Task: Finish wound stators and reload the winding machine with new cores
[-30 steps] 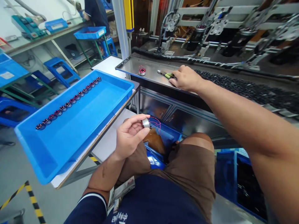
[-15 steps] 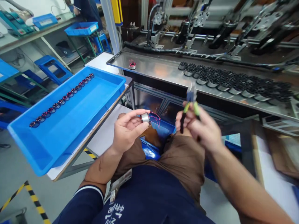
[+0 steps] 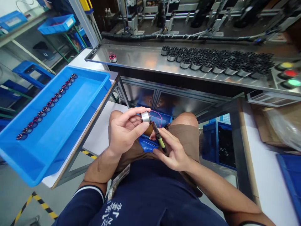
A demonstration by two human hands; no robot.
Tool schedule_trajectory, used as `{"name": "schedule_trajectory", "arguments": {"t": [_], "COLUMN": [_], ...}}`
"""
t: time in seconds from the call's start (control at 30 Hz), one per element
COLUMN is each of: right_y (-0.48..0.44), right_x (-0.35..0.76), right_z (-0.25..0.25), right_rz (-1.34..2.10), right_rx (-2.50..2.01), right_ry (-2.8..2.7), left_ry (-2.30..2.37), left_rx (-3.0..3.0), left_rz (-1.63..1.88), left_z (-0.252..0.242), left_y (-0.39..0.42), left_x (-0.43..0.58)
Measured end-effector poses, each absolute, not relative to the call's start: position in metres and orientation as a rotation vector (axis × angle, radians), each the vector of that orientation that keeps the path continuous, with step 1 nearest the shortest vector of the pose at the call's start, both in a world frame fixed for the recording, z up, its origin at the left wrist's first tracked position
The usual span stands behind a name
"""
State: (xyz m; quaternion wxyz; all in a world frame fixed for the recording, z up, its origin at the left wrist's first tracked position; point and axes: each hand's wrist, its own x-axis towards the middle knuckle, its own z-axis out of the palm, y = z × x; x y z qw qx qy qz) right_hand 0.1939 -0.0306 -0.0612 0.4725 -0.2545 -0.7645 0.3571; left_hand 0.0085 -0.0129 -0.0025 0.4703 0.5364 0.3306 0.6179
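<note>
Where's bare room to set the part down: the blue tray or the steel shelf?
Blue tray: its floor is bare right of the row of wound stators along its far left wall. Steel shelf: free between the lone stator and the black cores, which crowd its right half up to the indicator lights.

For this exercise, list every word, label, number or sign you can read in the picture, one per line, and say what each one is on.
No text here can be read with certainty.
White characters on the navy shirt: partly cut off and upside down, not legible.
White label on the far blue bin: too small to read.
Badge card at the waist: print blurred.
Yellow, red and green buttons on the steel bench: no lettering visible.
</note>
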Motion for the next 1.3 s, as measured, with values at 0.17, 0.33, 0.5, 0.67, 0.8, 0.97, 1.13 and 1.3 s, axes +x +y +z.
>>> {"name": "schedule_trajectory", "arguments": {"t": [0.17,0.33,0.5,0.67,0.8,0.97,1.13,1.3], "right_y": [-0.030,-0.029,-0.028,-0.031,-0.033,-0.030,-0.030,-0.032], "right_x": [0.193,0.193,0.195,0.196,0.193,0.190,0.191,0.193], "right_z": [-0.062,-0.059,-0.059,-0.059,-0.055,-0.052,-0.053,-0.051], "right_rz": [0.881,0.793,0.730,0.772,0.797,0.809,0.823,0.831], "right_rx": [-0.615,-0.649,-0.717,-0.742,-0.692,-0.637,-0.635,-0.655], "right_ry": [-1.869,-1.871,-1.880,-1.917,-1.910,-1.892,-1.900,-1.911], "left_ry": [0.826,0.865,0.857,0.854,0.892,0.888,0.884,0.885], "left_rx": [1.332,1.359,1.335,1.361,1.447,1.519,1.556,1.559], "left_rz": [1.488,1.500,1.506,1.564,1.639,1.642,1.646,1.645], "left_z": [-0.005,-0.007,-0.009,-0.009,-0.006,-0.005,-0.005,-0.005], "left_y": [-0.015,-0.014,-0.013,-0.012,-0.013,-0.016,-0.017,-0.017], "left_x": [0.006,0.005,0.004,0.004,0.004,0.003,0.003,0.003]}}
